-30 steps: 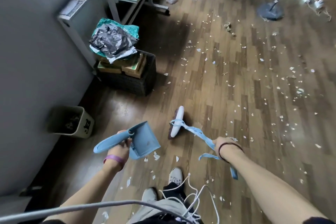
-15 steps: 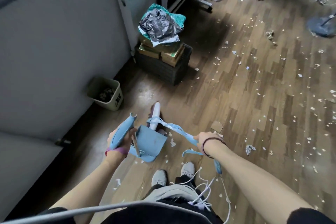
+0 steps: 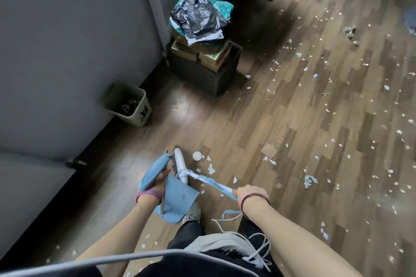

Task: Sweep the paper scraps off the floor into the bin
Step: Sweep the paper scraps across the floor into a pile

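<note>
Wood floor (image 3: 258,123) fills most of the view, with a grey wall (image 3: 67,40) along the left. A dark crate (image 3: 207,76) sits by the wall's far end, stacked with boxes and topped by crumpled bags (image 3: 198,18). The bin (image 3: 143,114) stands on the floor against the wall, open top up, with dark stuff inside that can't be made out. It is well apart from the person, ahead and to the left.

The blue dustpan (image 3: 180,198) hangs tilted in front of the legs, over a shoe (image 3: 192,213), pan end toward the person. The left hand (image 3: 161,181) has its fingers curled round the dustpan handle. The broom (image 3: 181,164) has its white head down at the floor just beyond the dustpan, and its blue wrapped handle runs back to the right. The right hand (image 3: 247,193) is fisted tight round that handle.

Paper scraps (image 3: 211,169) lie scattered: a few just beside the broom head, many more across the floor to the right, some by the feet. A cardboard piece (image 3: 269,150) lies flat to the right of the broom. A small white round item (image 3: 197,155) sits next to the broom head.
</note>
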`<state>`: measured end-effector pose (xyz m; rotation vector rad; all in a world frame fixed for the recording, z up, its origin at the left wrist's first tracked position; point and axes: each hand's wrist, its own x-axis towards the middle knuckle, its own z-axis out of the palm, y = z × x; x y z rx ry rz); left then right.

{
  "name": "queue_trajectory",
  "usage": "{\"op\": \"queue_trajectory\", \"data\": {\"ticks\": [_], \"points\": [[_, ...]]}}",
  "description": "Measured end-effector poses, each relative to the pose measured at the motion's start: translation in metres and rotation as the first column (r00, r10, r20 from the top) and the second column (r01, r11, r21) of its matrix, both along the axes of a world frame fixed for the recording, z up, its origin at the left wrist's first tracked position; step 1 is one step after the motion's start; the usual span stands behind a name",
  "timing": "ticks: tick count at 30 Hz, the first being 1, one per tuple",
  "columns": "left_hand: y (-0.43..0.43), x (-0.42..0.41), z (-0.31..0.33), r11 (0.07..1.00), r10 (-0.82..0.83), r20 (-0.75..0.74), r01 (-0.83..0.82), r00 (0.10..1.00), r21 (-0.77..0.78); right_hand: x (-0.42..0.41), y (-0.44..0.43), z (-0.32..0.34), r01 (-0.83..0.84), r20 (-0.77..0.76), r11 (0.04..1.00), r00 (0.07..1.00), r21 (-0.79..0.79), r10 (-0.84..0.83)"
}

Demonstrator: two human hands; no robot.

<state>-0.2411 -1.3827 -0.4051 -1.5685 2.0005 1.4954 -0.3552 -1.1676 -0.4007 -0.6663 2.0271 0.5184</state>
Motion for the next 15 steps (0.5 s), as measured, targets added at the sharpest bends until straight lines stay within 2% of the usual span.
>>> {"op": "queue_trajectory", "data": {"ticks": [2,3,5,7,10,15], "points": [[0.033,-0.026,-0.003,0.99,-0.141,0.003,0.141,0.99,-0.005,-0.021,0.037,-0.001,0.022,-0.012,1.0,1.0,0.015,-0.022],[0.05,-0.045,-0.007,0.988,-0.154,0.021,0.154,0.988,0.0,-0.034,0.058,-0.001,0.039,-0.012,0.999,0.999,0.018,-0.039],[0.085,-0.084,-0.007,0.992,-0.122,0.043,0.122,0.992,0.019,-0.065,0.103,-0.001,0.086,-0.015,0.996,0.996,0.019,-0.085],[0.124,-0.126,-0.001,0.996,-0.064,0.003,0.064,0.998,-0.063,-0.097,0.153,-0.001,0.14,-0.019,0.99,0.99,0.027,-0.139],[0.182,-0.178,0.006,0.97,-0.167,-0.003,0.163,0.986,-0.179,-0.141,0.23,0.001,0.229,-0.052,0.972,0.973,0.055,-0.226],[0.266,-0.259,0.01,0.966,-0.219,-0.129,0.196,0.967,-0.17,-0.2,0.354,0.018,0.404,-0.105,0.907,0.913,0.117,-0.394]]}}
